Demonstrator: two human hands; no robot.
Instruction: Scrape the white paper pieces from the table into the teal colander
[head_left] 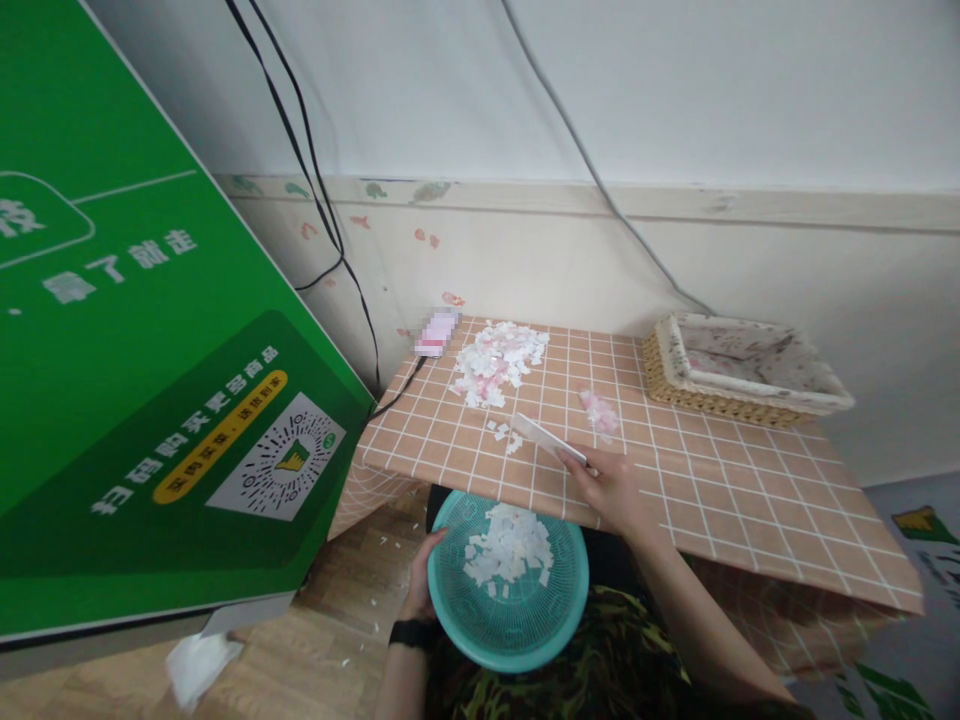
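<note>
My left hand (424,578) grips the left rim of a teal plastic colander (506,640), its fingers partly hidden beneath. The colander is at my lap, just below the table's front edge, with a heap of small white paper-like scraps (510,545) inside. My right hand (604,485) is closed on one end of a flat white rectangular piece (547,437), held low over the table. A few loose white scraps (504,433) lie by its far end. Beyond them is a larger pile of white and pink scraps (499,360); a small pink-white cluster (600,412) lies to the right.
A brown checked cloth covers the table (720,480). A cloth-lined wicker basket (724,395) stands at the back right. A blurred phone-like device (437,332) with a black cable is at the back left. A large green panel (172,400) rises on the left.
</note>
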